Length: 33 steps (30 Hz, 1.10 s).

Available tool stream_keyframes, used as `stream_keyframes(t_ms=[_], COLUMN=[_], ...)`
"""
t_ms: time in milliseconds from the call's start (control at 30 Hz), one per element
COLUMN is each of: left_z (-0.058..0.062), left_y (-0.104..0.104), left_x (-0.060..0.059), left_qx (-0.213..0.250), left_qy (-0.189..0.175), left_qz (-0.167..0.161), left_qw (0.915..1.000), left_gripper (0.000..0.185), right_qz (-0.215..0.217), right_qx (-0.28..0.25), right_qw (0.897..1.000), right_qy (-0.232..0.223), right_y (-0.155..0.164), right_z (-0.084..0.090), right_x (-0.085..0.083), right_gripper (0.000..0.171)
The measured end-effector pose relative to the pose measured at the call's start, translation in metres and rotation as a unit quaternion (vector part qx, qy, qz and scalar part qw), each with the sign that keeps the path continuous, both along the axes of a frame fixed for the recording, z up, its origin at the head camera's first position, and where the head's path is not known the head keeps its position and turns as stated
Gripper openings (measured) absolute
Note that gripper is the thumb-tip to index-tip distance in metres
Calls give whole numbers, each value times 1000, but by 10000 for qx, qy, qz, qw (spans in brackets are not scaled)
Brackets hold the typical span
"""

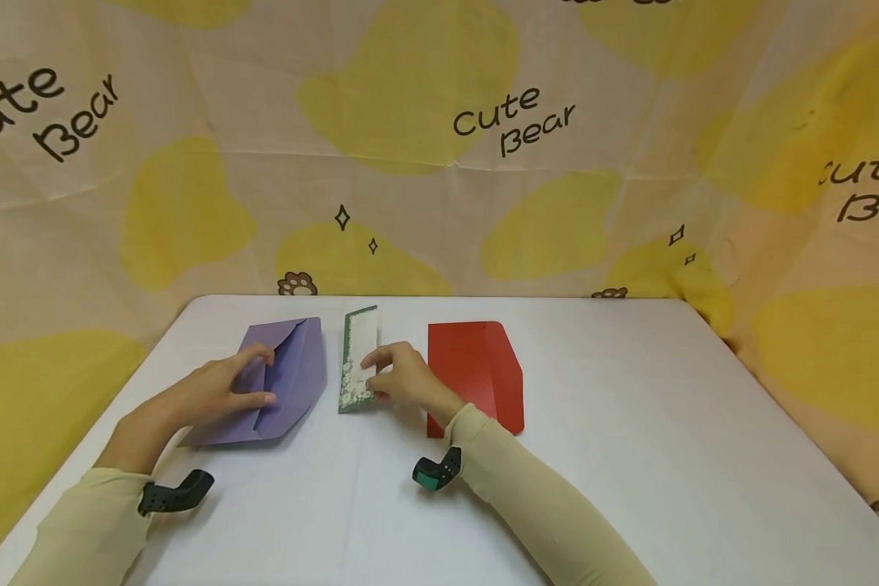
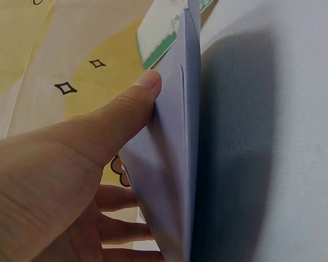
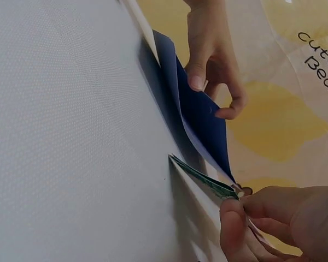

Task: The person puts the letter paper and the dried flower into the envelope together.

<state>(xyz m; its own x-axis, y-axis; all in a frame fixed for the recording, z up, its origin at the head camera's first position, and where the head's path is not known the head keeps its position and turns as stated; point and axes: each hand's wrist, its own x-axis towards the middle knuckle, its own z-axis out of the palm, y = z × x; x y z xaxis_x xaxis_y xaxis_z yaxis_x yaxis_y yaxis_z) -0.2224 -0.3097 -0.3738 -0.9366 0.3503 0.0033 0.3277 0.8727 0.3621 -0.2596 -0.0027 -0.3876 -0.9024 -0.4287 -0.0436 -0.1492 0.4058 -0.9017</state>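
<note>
Floral card [image 1: 359,346]: between purple envelope [image 1: 300,382] at left and red envelope [image 1: 465,354] at right. Right hand [image 1: 410,378] pinches its right edge, thumb against forefinger. Left hand [image 1: 216,384] holds the purple envelope, thumb and forefinger apart at its mouth. Assessed: both light; card moderately stiff, liable to crease; envelope paper flexible, tearable. Best hold: card edges, lightly.

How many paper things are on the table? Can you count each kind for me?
Envelopes: 2 (a purple envelope and a red envelope)
Cards: 1 (a white card with a green edge, pinched in the right hand)
Total: 3
</note>
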Motion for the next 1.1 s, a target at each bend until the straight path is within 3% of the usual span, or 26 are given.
stream_keyframes(t_ms=[433,1100], left_z=[1,0], left_y=[1,0], left_x=[1,1], left_qx=[13,7], left_qy=[23,68], left_qz=[14,-10], left_qw=[10000,10000], left_gripper=[59,58], right_qz=[157,537], right_qx=[-599,-949], right_qw=[9973,9931], right_qy=[-382,-427], right_y=[-4,-7], right_z=[2,6], right_x=[-1,9], right_gripper=[74,75])
